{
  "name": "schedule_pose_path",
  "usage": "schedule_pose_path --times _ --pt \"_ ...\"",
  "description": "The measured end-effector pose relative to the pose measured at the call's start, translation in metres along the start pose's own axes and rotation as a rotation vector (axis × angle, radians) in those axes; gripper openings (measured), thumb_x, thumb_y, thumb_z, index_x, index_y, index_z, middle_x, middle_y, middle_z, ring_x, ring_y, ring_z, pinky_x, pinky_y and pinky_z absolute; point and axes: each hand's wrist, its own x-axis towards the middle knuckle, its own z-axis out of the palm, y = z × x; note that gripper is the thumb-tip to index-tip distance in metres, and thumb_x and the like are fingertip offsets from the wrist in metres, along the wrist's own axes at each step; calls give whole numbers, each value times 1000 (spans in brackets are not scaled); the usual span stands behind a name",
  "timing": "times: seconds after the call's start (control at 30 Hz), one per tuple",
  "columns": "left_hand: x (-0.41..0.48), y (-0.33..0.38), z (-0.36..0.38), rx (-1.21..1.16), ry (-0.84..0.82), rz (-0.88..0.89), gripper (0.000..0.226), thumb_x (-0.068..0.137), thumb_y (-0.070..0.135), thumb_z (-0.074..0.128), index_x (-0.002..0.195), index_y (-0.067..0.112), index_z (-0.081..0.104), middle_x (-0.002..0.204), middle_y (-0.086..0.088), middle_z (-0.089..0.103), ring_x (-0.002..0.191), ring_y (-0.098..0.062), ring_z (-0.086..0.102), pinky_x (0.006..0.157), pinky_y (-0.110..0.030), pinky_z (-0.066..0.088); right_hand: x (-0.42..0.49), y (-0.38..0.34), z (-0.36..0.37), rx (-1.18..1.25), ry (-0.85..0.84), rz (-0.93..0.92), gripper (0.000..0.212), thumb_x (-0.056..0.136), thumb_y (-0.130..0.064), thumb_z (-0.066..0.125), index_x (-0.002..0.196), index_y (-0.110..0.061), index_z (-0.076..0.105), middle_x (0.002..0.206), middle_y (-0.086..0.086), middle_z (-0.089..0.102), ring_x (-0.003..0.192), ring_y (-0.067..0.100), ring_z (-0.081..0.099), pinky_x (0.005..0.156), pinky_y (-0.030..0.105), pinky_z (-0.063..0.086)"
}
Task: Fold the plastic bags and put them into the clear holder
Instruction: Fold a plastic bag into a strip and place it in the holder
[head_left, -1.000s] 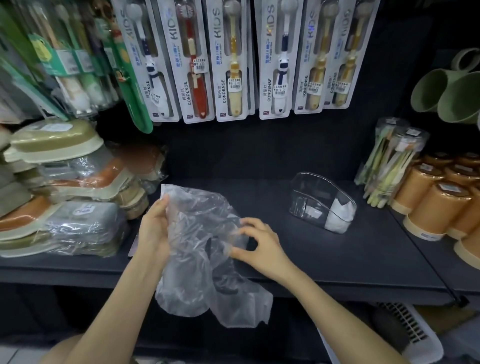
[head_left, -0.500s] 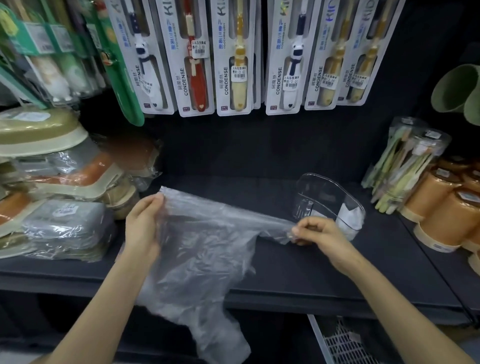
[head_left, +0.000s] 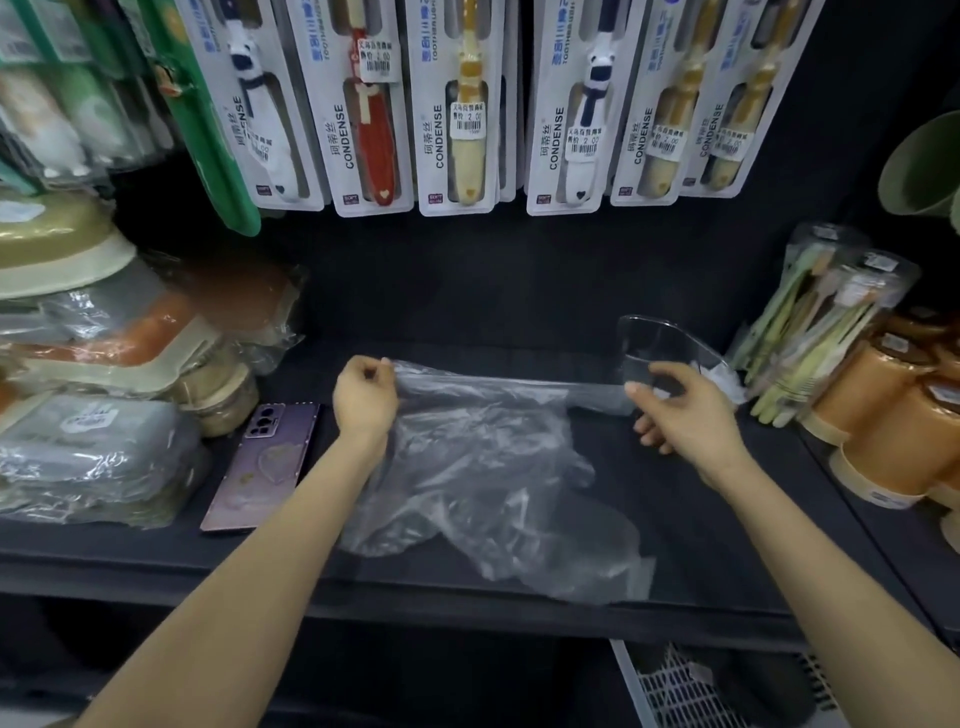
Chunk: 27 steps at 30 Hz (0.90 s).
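1. Right now the bag (head_left: 478, 457) lies spread on the shelf (head_left: 701, 519). Its long top edge runs left to right and is pulled taut, and the rest lies crumpled toward the person, down to the shelf's front lip.
2. The left hand (head_left: 363, 400) pinches the left end of that edge, fingers curled on the film. The right hand (head_left: 685, 415) seems to pinch the right end between thumb and fingertip, its other fingers loosely bent. The hands are well apart, one at each end.
3. The holder (head_left: 665, 338) stands upright just behind the right hand, roughly in line with the bag's long axis. The right hand is much nearer it. Something white sits inside, though I cannot tell what.
4. Judging from this, the bag is not yet folded. Bringing the left end across to the right would shorten it toward the holder and leave the right hand to drop it in.
5. A phone (head_left: 265, 457) lies flat beside the left forearm.
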Motion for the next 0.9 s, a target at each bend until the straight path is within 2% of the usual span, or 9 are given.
schedule_pose_path --times 0.1,0.17,0.23,0.3,0.37,0.47,0.63,0.73,0.9 --pt "5 4 -1 -157 -116 -198 41 93 44 56 73 9 54 71 -9 59 65 -25 58 65 -32 48 -31 -10 -7 -305 153 -166 49 88 -52 56 129 -24 53 69 -6 65 73 16 62 71 34 48" --pt "9 6 -12 -302 -291 -377 77 70 72 61 110 7 62 101 -9 66 86 -25 67 79 -39 55 -59 -15 -11 -269 -14 -178 51 80 -67 48 119 -36 57 78 -11 65 81 10 61 79 35 48" --pt "1 7 -28 -210 -359 -350 92 67 82 52 129 13 53 115 -6 62 100 -24 65 81 -42 56 -85 -16 -13 -207 -255 -172 60 67 -78 44 112 -43 58 87 -14 66 85 4 61 85 33 49" --pt "-15 5 -44 19 -332 -215 81 75 78 48 117 9 52 102 -11 65 93 -26 64 84 -43 54 -104 -10 -10 -314 -409 -210 63 64 -79 47 118 -46 53 96 -21 63 91 -1 57 85 28 47" --pt "-31 -7 -62 254 -303 -160 81 67 77 48 108 7 51 101 -17 66 95 -33 64 92 -48 51 -115 -3 -2 -441 -452 -252 47 74 -69 57 115 -48 47 98 -25 56 95 -2 51 80 23 42" --pt "-55 -24 -84 388 -300 -186 56 82 58 57 107 11 40 98 -21 67 89 -35 65 88 -47 53 -120 10 14 -395 -342 -271 17 86 -44 64 97 -33 58 90 -15 64 89 8 59 70 24 44" --pt "-101 -24 -100 252 -404 -278 34 96 31 55 116 11 36 65 -14 66 47 -19 55 40 -23 44 -120 24 21 -237 -248 -207 16 89 -34 64 95 -20 70 91 -10 69 94 10 63 82 36 53" --pt "-110 -27 -98 112 -357 -274 30 95 13 57 118 10 37 66 -11 64 51 -18 55 44 -23 43 -125 23 16 -150 -261 -186 15 88 -32 66 100 -22 68 93 -13 67 92 4 60 77 27 49" --pt "-109 -23 -98 -163 -247 -325 28 89 -9 53 113 6 45 70 -13 59 52 -16 52 42 -16 43 -127 25 -2 46 -252 -98 13 91 -14 63 100 -22 66 95 -5 67 61 6 64 51 22 48"
